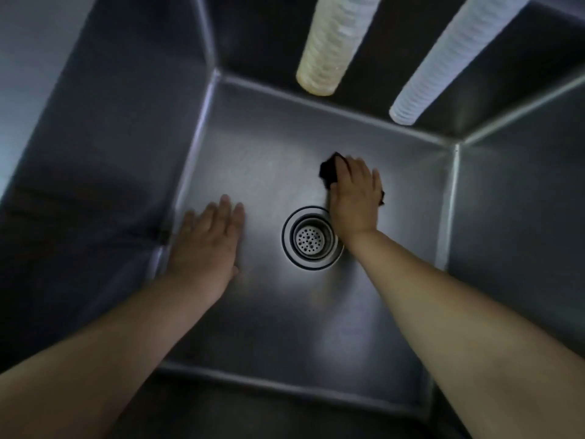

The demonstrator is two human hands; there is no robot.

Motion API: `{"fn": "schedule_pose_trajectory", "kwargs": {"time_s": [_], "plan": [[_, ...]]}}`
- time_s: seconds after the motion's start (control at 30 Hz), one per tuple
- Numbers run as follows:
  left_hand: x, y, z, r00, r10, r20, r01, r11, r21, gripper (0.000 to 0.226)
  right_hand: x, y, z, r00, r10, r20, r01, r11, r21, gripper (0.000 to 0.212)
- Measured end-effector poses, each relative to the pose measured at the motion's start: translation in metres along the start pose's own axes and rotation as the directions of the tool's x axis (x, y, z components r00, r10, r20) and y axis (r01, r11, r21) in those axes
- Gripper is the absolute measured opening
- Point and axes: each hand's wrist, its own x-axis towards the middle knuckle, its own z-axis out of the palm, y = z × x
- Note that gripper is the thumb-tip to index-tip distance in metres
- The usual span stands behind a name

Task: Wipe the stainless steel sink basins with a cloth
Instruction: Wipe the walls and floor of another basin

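I look straight down into a deep stainless steel sink basin [272, 315]. My right hand [354, 198] presses a dark cloth [327, 172] flat on the basin floor, just beyond and to the right of the round drain strainer [311, 238]. Most of the cloth is hidden under the palm; dark edges stick out at the fingertips and at the right side. My left hand [209, 242] lies flat on the floor with its fingers straight, to the left of the drain and close to the left wall. It holds nothing.
Two ribbed hoses hang down into the basin from the far side: a yellowish one [329, 52] and a white one [443, 61]. Steep steel walls [101, 153] enclose the floor on all sides.
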Motion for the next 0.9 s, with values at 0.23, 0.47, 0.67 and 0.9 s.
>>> {"fn": "schedule_pose_trajectory", "kwargs": {"time_s": [0.23,0.47,0.67,0.9], "plan": [[-0.019,-0.028,-0.013,0.975,-0.178,0.130,0.190,0.978,-0.085,0.093,-0.058,-0.086,0.024,0.839,-0.526,0.140,0.516,0.850,0.101,0.062],[-0.050,-0.033,-0.046,0.997,-0.034,0.064,0.040,0.994,-0.103,0.042,-0.149,-0.040,0.009,0.458,-0.819,0.344,0.850,0.517,0.100,0.052],[-0.059,-0.038,-0.033,0.999,-0.024,0.043,0.031,0.984,-0.176,0.048,-0.070,0.004,-0.011,0.802,-0.536,0.264,0.581,0.802,-0.140,0.072],[-0.044,-0.041,-0.028,0.999,-0.030,-0.013,0.028,0.985,-0.169,0.046,-0.033,-0.008,-0.022,0.909,-0.411,-0.070,0.417,0.894,0.166,0.031]]}}
